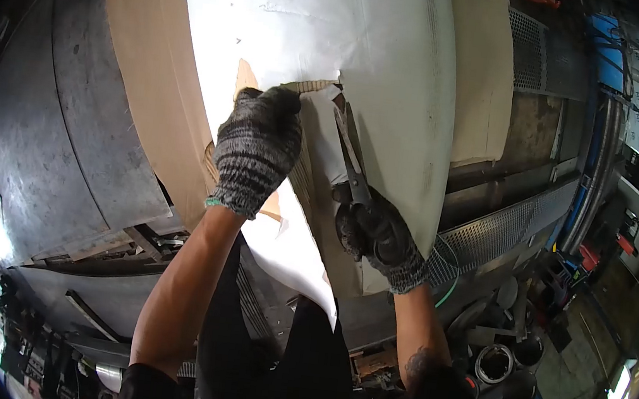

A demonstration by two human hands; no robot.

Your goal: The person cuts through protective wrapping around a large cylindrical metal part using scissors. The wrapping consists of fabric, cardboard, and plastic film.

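A large white-faced sheet (398, 44) lies over brown cardboard (148, 49), with a cut running into it near the middle. My left hand (259, 142), in a grey and black knitted glove, is closed on the cut edge of the sheet, and a white flap (291, 247) hangs below it. In my right hand (382, 233), also gloved, is a pair of scissors (355, 156). Their blades point up and away from me, at the end of the cut near a small torn white corner. The fingers of my right hand are wrapped round the scissor handles.
Dark metal sheets (72, 111) lie at the left. Perforated metal strips (487, 237) are at the right, beside a thin green cord (451, 279). Metal pipes or rings (494, 364) stand at the lower right. Blue equipment (607, 54) is at the upper right.
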